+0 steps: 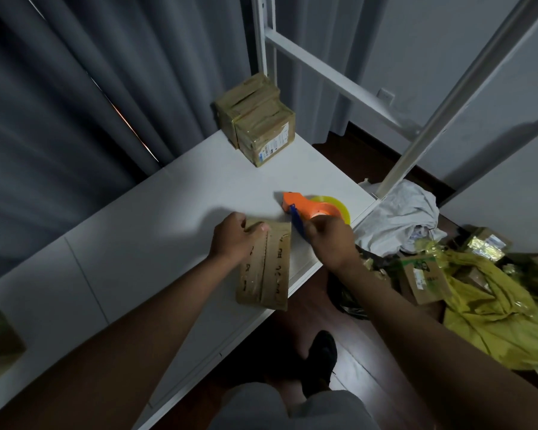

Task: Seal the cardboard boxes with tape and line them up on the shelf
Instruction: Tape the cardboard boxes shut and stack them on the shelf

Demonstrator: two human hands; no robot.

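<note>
On the white shelf (pixel 168 193) we note the left hand (pixel 230 237) pinning the cardboard box (pixel 266 265) steady, while the right hand (pixel 330 240) grasps the tape dispenser (pixel 311 207), poised for sealing.

Surroundings: curtain, floor, clutter at right.
Grey curtain (pixel 75 103) hangs in folds behind, a bright slit of light between two panels. Dark wood floor (pixel 364 367) below, glossy. Crumpled white cloth (pixel 398 218) lies on the floor, just beside yellow plastic wrapping (pixel 491 311) heaped at right (shiny, creased). A black shoe (pixel 322 358) stands on the floor. Pale wall (pixel 479 57) behind, with a socket (pixel 385 95).
</note>
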